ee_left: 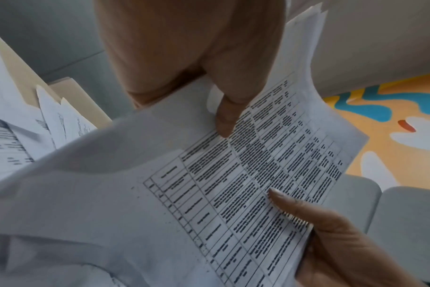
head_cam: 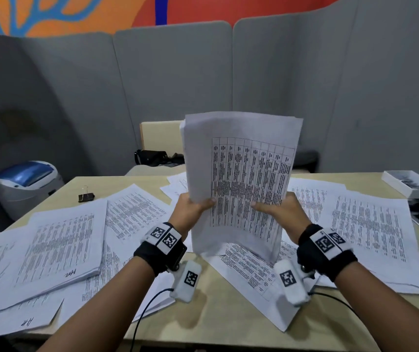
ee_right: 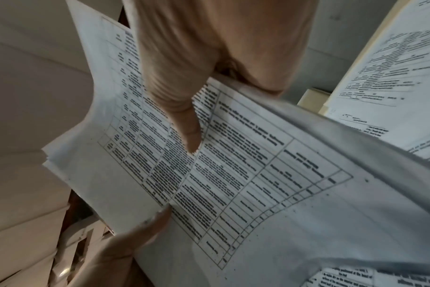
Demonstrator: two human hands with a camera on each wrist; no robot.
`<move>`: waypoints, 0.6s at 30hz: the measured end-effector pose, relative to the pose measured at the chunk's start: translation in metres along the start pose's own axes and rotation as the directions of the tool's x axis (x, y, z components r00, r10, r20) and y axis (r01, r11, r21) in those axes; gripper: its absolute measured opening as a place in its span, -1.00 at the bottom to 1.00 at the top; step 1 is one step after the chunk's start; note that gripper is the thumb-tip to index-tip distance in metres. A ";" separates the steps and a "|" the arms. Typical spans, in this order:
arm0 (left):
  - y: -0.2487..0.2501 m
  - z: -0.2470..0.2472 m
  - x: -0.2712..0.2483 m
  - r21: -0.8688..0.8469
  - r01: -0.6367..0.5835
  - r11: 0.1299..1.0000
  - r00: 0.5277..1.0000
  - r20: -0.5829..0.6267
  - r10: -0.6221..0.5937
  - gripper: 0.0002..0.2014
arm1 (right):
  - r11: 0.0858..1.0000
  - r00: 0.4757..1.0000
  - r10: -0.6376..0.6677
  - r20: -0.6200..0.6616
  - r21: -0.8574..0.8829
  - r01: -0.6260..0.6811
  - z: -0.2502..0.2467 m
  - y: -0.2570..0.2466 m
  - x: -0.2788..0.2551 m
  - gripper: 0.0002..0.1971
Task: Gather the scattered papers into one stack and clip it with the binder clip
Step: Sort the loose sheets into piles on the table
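A sheaf of printed papers [head_cam: 241, 184] stands upright at the middle of the table, its lower edge resting on loose sheets. My left hand [head_cam: 193, 209] grips its left edge, thumb on the front page. My right hand [head_cam: 279, 212] grips the right edge the same way. In the left wrist view the left hand [ee_left: 209, 81] pinches the sheaf [ee_left: 233, 174]. The right wrist view shows the right hand [ee_right: 197, 87] pinching the sheaf [ee_right: 233, 174]. A black binder clip [head_cam: 85, 196] lies at the table's far left. More scattered papers [head_cam: 58, 242] cover the table.
A thick pile of sheets [head_cam: 371, 232] lies at the right. A white box [head_cam: 411, 184] and dark items sit at the far right edge. A grey and blue bin [head_cam: 25, 184] stands beyond the table's left corner. Grey partition panels [head_cam: 177, 85] stand behind.
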State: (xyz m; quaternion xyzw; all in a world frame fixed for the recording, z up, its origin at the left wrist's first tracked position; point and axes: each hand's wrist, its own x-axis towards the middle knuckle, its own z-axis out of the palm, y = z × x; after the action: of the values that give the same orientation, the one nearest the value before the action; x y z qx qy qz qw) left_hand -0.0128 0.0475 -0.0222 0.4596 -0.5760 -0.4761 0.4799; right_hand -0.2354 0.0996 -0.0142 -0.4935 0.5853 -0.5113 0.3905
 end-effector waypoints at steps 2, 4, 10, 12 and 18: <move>-0.002 -0.001 0.000 0.048 -0.033 0.998 0.999 -0.015 0.033 -0.68 | 1.000 1.000 0.009 0.003 0.011 -0.009 -0.003 -0.001 0.002 0.14; 0.001 -0.003 0.000 0.145 -0.078 0.986 0.996 -0.029 0.083 -0.71 | 0.997 0.997 -0.082 -0.015 0.007 0.082 -0.008 -0.011 0.004 0.16; 0.038 -0.020 0.002 0.522 -0.264 0.811 0.963 0.094 0.252 -0.92 | 0.750 0.703 -0.657 -0.273 -0.340 0.568 -0.049 -0.099 0.005 -0.09; 0.054 -0.023 0.002 0.603 -0.346 0.718 0.937 0.191 0.292 -0.89 | 0.639 0.722 -0.690 -0.055 -0.514 0.572 -0.055 -0.117 0.005 -0.19; 0.077 -0.042 0.001 0.648 -0.396 0.651 0.917 0.321 0.238 -0.85 | 0.689 0.821 -0.553 0.141 -0.477 0.546 -0.067 -0.095 0.016 -0.74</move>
State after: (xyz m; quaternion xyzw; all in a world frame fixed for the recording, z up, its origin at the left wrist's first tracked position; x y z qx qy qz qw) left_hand 0.0232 0.0514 0.0581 0.4462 -0.8310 -0.1746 0.2827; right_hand -0.2859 0.0993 0.0911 -0.7254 0.5245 -0.4393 0.0753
